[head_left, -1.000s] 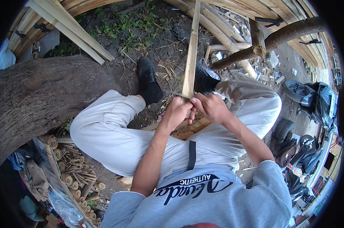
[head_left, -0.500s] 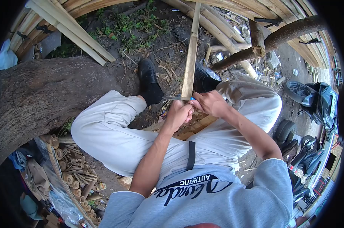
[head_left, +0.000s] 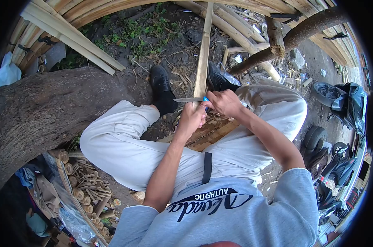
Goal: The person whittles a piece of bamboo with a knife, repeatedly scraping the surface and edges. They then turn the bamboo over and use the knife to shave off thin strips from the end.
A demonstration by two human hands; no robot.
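A long pale bamboo strip (head_left: pixel 203 53) runs from my lap away over the ground between my two black shoes. My left hand (head_left: pixel 191 119) is closed around its near end, just above my knees. My right hand (head_left: pixel 224 103) grips a knife (head_left: pixel 189 99) with a blue handle; the blade points left and lies across the strip just beyond my left hand. I sit with legs in light trousers spread apart.
A thick tree trunk (head_left: pixel 42 111) lies at my left. Bamboo poles (head_left: pixel 71 39) are stacked along the back. Several short bamboo offcuts (head_left: pixel 85 191) pile by my left hip. A branch (head_left: pixel 293 39) crosses at upper right. Parked motorbikes (head_left: pixel 345 103) stand at right.
The knife blade has come into view and moved up along the strip, away from me. My right hand shifted up with it; my left hand stayed on the strip's near end.
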